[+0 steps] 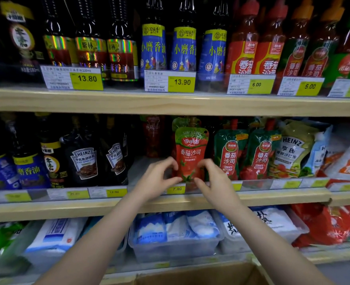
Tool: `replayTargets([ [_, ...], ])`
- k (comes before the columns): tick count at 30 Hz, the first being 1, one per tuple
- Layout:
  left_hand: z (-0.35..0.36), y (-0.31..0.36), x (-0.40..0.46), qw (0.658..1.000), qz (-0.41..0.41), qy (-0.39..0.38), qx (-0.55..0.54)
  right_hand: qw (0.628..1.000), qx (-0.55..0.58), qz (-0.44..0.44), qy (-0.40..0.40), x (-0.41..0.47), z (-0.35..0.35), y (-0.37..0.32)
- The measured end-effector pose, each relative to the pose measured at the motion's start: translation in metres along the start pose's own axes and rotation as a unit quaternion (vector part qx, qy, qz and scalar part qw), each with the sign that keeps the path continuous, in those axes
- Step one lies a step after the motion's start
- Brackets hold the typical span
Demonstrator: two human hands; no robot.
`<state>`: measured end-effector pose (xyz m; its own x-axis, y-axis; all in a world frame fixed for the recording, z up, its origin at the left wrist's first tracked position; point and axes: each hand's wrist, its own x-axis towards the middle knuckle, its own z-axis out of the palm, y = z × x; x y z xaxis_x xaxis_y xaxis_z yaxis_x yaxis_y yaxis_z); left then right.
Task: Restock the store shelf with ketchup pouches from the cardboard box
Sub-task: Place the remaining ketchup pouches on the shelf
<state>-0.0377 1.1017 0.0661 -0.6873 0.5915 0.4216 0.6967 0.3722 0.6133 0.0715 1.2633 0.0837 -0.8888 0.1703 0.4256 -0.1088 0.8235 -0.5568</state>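
On the middle shelf [170, 204], near the centre of the frame, your left hand [156, 179] and right hand [213, 181] pinch the lower corners of a red ketchup pouch [190, 153], standing it upright just left of two green-topped pouches [246, 153]. Behind it at least one more pouch shows, so stocking looks under way. Bare shelf to its left suggests room remains. At the bottom edge, the cardboard box [200, 274] is open; you cannot see its contents.
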Motion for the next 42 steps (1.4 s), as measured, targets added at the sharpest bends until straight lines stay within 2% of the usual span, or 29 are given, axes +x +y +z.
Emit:
replayTargets([
  [2, 0.000, -0.002, 0.000, 0.997, 0.034, -0.024, 0.066, 0.999, -0.038, 0.000, -0.021, 0.001, 0.003, 0.000],
  [5, 0.001, -0.004, 0.004, 0.992, 0.042, -0.027, 0.118, 0.997, -0.057, 0.035, -0.034, 0.008, 0.005, -0.007],
  [13, -0.004, -0.009, 0.017, 0.988, 0.019, -0.040, 0.149, 0.994, -0.045, 0.090, -0.047, 0.033, 0.012, -0.008],
  [20, -0.001, -0.015, 0.026, 0.986, 0.015, -0.048, 0.158, 0.993, -0.050, 0.098, -0.035, 0.045, 0.023, -0.005],
  [30, 0.004, -0.013, 0.023, 0.981, 0.003, -0.045, 0.187, 0.994, 0.004, 0.108, -0.031, 0.048, 0.023, -0.006],
  [32, 0.005, -0.009, 0.011, 0.982, 0.004, -0.014, 0.190, 0.997, 0.031, 0.067, -0.032, 0.037, 0.019, -0.011],
  [38, 0.022, -0.014, -0.089, 0.972, 0.089, 0.096, 0.195, 0.994, 0.098, -0.002, -0.053, -0.055, 0.017, -0.001],
  [42, 0.053, -0.039, -0.175, 0.977, 0.081, 0.044, 0.191, 0.987, 0.080, 0.007, -0.138, -0.120, 0.054, 0.028],
])
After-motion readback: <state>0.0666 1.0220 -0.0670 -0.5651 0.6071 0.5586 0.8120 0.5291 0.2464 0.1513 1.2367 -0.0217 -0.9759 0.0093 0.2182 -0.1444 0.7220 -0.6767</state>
